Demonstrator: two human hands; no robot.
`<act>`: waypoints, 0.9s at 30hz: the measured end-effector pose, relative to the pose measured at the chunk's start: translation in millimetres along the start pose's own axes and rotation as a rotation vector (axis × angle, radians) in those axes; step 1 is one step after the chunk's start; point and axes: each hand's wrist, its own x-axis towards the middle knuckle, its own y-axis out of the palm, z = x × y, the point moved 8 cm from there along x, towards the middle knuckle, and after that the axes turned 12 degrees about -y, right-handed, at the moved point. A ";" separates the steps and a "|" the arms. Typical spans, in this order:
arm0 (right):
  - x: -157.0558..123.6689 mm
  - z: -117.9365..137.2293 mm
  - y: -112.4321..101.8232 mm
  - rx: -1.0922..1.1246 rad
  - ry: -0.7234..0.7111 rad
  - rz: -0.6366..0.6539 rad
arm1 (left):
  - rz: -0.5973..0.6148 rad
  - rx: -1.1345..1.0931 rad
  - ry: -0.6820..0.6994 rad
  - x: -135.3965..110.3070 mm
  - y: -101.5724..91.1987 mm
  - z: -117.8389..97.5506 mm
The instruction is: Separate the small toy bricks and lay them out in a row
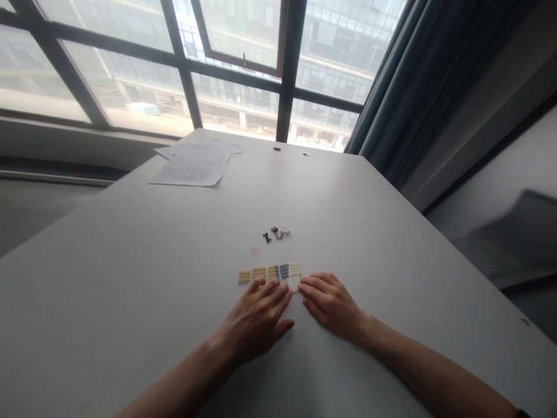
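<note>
A row of small studded toy building plates lies on the white table: a tan plate [244, 277] at the left end, another tan plate [259, 272], then a tan and grey pair [273, 271], a dark grey plate [284, 270] and a white studded plate [295, 268]. In front of the white plate lies a smooth white piece [293, 283]. My left hand [260, 313] rests palm down, fingers stretched over the row's near edge, thumb apart. My right hand [328, 302] lies with extended fingers, the fingertips touching the white piece's right side. Neither hand grips anything visible.
Beyond the row sit small black pieces [267, 237] and a small white piece [284, 231], too small to name. Printed papers [191, 165] lie at the table's far left. The table [174, 244] ends before a window, with a dark curtain [391, 98] at the right.
</note>
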 end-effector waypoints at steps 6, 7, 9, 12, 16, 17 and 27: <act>-0.9 0.8 -0.2 -0.010 0.006 0.001 | 0.006 -0.005 0.002 -0.1 0.1 -0.5; -1.0 0.8 0.0 -0.010 0.007 0.002 | 0.003 -0.005 0.000 -0.1 -0.4 -0.6; -1.1 0.4 0.1 -0.011 0.007 0.001 | 0.002 -0.004 -0.001 0.0 -1.0 -0.8; -1.0 0.0 -0.1 -0.009 0.007 -0.002 | 0.006 0.001 0.002 0.2 -0.5 -0.6; -0.9 0.6 0.4 -0.006 0.006 -0.002 | 0.000 0.003 0.005 -0.3 1.5 -0.6; -1.0 1.2 0.7 -0.007 0.004 -0.002 | -0.003 0.003 0.007 -0.6 1.8 -0.9; 6.8 -42.2 -25.2 0.104 0.162 -0.163 | -0.278 -0.072 -0.192 11.0 -44.5 63.1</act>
